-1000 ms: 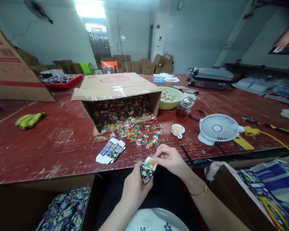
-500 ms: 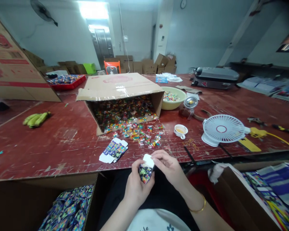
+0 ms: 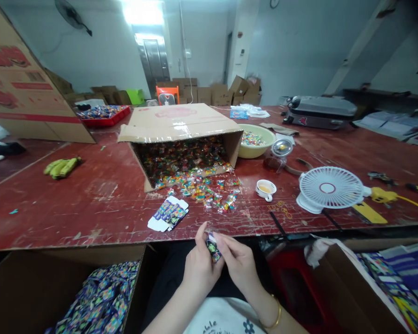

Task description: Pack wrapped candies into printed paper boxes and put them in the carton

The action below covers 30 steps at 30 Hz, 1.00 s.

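Note:
Over my lap, just off the table's front edge, a small printed carton (image 3: 214, 250) sits between both hands. My left hand (image 3: 201, 264) is wrapped round its left side and base. My right hand (image 3: 238, 262) has its fingers bent against the carton's top and right side, covering much of it. Flat printed cartons (image 3: 168, 213) lie in a small pile on the table ahead of my hands. Beyond them, wrapped colourful candies (image 3: 209, 192) spill from a cardboard box (image 3: 181, 121) lying on its side.
A cup (image 3: 265, 189) of yellowish drink, a white fan (image 3: 329, 188) and a glass pot (image 3: 277, 157) stand to the right. Bananas (image 3: 62, 167) lie left. Below the table edge, an open box (image 3: 141, 278) holds many filled packs; another box (image 3: 355, 283) holds printed cartons.
The carton's white top flap, raised before, is now mostly folded down. My right hand has come down and in against the carton. The view has shifted slightly.

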Available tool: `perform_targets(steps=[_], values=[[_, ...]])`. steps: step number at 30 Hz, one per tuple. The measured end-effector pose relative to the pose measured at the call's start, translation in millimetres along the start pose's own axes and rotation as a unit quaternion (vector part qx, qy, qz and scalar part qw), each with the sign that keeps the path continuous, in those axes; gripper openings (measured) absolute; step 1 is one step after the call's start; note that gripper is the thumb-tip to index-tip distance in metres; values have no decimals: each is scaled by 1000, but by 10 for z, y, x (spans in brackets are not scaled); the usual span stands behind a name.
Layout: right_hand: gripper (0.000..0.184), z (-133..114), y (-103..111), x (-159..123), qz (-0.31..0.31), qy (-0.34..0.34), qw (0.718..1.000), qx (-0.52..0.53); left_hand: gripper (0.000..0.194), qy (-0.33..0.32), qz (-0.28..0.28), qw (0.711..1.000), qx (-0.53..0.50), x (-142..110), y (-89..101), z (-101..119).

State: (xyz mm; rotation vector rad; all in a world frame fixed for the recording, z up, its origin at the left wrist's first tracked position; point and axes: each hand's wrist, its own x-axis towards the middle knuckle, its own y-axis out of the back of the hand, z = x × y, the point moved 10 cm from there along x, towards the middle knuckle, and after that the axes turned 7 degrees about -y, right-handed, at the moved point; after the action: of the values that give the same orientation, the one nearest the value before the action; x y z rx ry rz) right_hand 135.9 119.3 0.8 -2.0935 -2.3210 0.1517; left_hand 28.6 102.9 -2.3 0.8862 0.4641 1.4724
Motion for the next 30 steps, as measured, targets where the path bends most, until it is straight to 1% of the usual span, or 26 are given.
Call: perform_targets(steps=[3,5,7,9,11,12,13,14,15,17,18,19,20,21,22,23,24,25,28,29,30], values=[[24,220,40,78,15,-87,992,86,76,1,-5,999,32,-15,-30,-25],[21,270,45,113,18,-102,989,105,76,5,-8,999,43,-22,-63,-45],[18,201,44,101,16,-68,995,65,74,12,-13,999,42,-24,-92,-56],[19,35,10,40,3,7,1000,-7,70,19,-11,999,29,-26,-72,-66],[23,-116,-106,-26,-36,84,993,-71,61,22,-6,1000,12,-44,21,-99],[24,-146,-192,-30,-64,109,988,-93,55,28,-6,1000,8,-69,95,-150],[25,-138,-282,1,-89,120,983,-109,48,42,-11,999,12,-110,188,-238],[27,-87,-370,79,-104,116,979,-129,42,63,-18,998,26,-171,300,-364],[28,-5,-455,201,-108,101,977,-154,39,95,-28,994,50,-256,430,-533],[25,194,-615,533,-86,57,972,-209,42,164,-48,978,122,-482,724,-928],[23,279,-705,712,-72,40,969,-231,41,199,-71,963,167,-611,850,-1137],[23,342,-811,883,-63,31,967,-244,44,238,-102,943,211,-746,951,-1348],[28,391,-913,1040,-53,24,966,-253,53,277,-117,917,262,-868,1068,-1536],[35,426,-1004,1176,-43,18,965,-258,64,292,-115,896,314,-929,1180,-1650],[43,454,-1075,1289,-30,10,965,-262,73,289,-101,881,360,-932,1262,-1699],[49,478,-1126,1374,-18,-1,964,-265,79,268,-74,876,395,-877,1312,-1680],[51,499,-1159,1431,-8,-11,964,-266,81,230,-42,880,414,-773,1314,-1600],[47,517,-1174,1461,-2,-21,964,-265,78,184,-12,891,415,-641,1270,-1481],[28,529,-1113,1400,-8,-34,969,-243,63,43,53,937,342,-194,1012,-1042],[27,512,-1055,1333,-17,-32,972,-231,62,10,70,949,308,-65,933,-914],[26,485,-980,1245,-30,-30,975,-218,65,-10,75,959,272,46,852,-818]])
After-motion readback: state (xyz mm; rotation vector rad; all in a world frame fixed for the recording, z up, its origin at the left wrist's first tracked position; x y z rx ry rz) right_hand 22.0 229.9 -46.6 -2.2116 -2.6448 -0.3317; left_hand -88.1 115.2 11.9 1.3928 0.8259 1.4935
